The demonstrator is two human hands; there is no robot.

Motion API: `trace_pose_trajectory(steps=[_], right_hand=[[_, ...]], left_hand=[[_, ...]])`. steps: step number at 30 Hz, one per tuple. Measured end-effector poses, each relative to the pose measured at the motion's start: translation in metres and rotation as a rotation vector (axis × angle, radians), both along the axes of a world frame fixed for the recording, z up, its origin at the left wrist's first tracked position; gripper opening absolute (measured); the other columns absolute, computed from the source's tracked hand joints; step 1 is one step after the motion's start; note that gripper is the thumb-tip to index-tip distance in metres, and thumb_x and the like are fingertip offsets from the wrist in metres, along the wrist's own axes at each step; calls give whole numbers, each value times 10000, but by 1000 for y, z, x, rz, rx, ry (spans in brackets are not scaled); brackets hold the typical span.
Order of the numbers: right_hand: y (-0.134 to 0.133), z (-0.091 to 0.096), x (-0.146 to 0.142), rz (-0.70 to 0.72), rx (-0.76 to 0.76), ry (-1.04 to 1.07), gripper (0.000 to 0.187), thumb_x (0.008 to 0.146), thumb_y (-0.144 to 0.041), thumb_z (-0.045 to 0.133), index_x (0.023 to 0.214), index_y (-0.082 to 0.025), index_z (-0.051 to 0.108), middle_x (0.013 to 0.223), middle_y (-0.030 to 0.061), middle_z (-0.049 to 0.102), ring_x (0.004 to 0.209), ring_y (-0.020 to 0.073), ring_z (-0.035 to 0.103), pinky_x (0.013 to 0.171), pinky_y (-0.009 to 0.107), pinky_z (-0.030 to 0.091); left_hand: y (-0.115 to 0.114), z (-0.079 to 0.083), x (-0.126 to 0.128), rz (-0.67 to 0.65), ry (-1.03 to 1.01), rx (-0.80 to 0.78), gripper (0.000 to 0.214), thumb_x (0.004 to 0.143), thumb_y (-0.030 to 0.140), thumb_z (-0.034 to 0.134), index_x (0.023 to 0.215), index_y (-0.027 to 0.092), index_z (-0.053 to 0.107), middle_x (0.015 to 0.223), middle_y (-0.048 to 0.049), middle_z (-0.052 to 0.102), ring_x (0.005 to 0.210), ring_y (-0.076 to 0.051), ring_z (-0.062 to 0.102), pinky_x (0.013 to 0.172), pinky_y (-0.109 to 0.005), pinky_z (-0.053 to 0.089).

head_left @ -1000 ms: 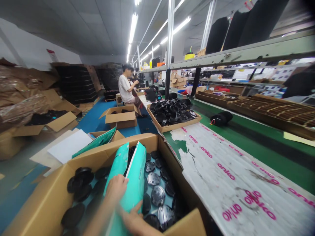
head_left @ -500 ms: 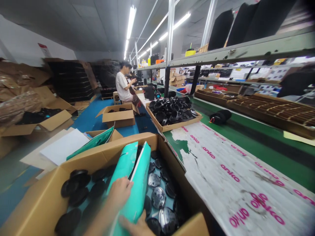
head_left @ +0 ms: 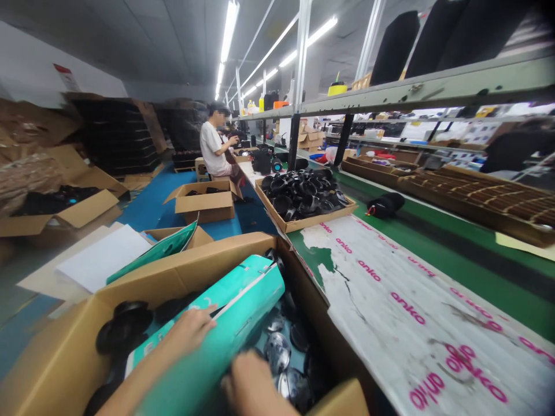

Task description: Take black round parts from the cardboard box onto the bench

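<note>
My left hand (head_left: pixel 189 328) lies on top of a folded teal cardboard sheet (head_left: pixel 225 306), its fingers curled over the sheet's upper edge. The sheet leans low across the open cardboard box (head_left: pixel 203 257) in front of me. My right hand (head_left: pixel 255 384) is at the sheet's lower right side, blurred, so I cannot see its fingers. Under the sheet the box holds several black round parts (head_left: pixel 125 320) and silver-faced discs (head_left: pixel 277 349).
A white printed board (head_left: pixel 411 312) covers the green bench (head_left: pixel 437 254) on the right. A tray of black parts (head_left: pixel 303 196) and a dark bag (head_left: pixel 385 205) lie further back. A seated person (head_left: pixel 214 150) works ahead. Open boxes (head_left: pixel 206 202) stand on the blue floor.
The teal sheet stood nearly upright in the box and now tilts down flat toward the right. Both my hands moved with it.
</note>
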State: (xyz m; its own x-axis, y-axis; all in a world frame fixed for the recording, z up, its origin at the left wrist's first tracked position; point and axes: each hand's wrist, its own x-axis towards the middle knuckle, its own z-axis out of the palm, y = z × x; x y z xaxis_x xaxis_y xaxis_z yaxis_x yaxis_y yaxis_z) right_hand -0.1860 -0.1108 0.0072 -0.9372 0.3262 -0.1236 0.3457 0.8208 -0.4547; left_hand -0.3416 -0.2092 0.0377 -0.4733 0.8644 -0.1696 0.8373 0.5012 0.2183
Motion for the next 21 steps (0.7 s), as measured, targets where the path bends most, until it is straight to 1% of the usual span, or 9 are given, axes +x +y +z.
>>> trace_pose_trajectory(steps=[1,2,4,6,9,11,14,18,21], right_hand=[[22,9,-3,-35,88,-19,233,905,-262,687,1094,-135,639,1141,83,647,996,227,652,830,404,571],[46,18,-7,-80,194,-3,280,941,-223,632,1206,-141,593,1292,110,574,1170,270,569,972,492,491],[92,35,-16,-79,363,32,386,940,-220,628,1308,-157,531,1464,124,420,1352,333,379,1099,603,309],[130,45,-27,60,467,52,347,933,-221,636,1267,-156,567,1508,110,367,1396,340,301,1119,611,262],[166,49,-44,358,552,79,255,937,-215,631,1185,-160,619,1480,85,418,1368,309,360,1109,574,303],[178,48,-53,462,600,92,313,934,-236,638,1235,-165,589,1472,94,423,1351,313,383,1098,574,319],[188,46,-60,522,661,79,411,923,-294,656,1296,-164,540,1451,116,435,1330,329,404,1077,580,344],[192,46,-65,650,680,25,328,919,-319,661,1194,-150,602,1348,105,533,1273,305,472,1043,547,395],[193,48,-72,736,665,11,308,905,-319,679,1154,-147,623,1410,104,482,1309,314,428,1068,561,360]], left_hand=[[-2,-3,-3,-12,-4,22,263,944,249,489,776,144,661,914,-53,736,969,-179,677,912,-407,515],[-3,-6,-3,-25,-6,40,268,944,246,487,769,144,662,912,-54,739,975,-181,678,900,-401,521],[-5,-11,-3,-46,-8,69,280,947,243,476,764,147,665,916,-60,745,996,-186,679,882,-392,532],[-7,-15,-1,-58,-2,85,291,947,237,468,756,151,670,932,-69,751,1020,-194,679,874,-386,539],[-10,-15,-1,-51,18,86,276,939,232,473,781,161,688,1079,-86,735,1043,-207,679,896,-395,541],[-12,-13,1,-34,29,74,268,937,223,469,820,162,702,1180,-92,698,1042,-219,683,928,-418,532],[-14,-12,5,-14,27,45,274,942,210,459,857,143,711,1291,-114,621,1119,-241,648,974,-433,511],[-13,-11,11,17,26,6,295,958,231,444,874,131,709,1353,-129,558,1181,-245,607,1003,-433,493],[-12,-11,12,14,28,-17,301,963,241,436,897,131,708,1376,-125,538,1173,-234,614,1009,-418,488]])
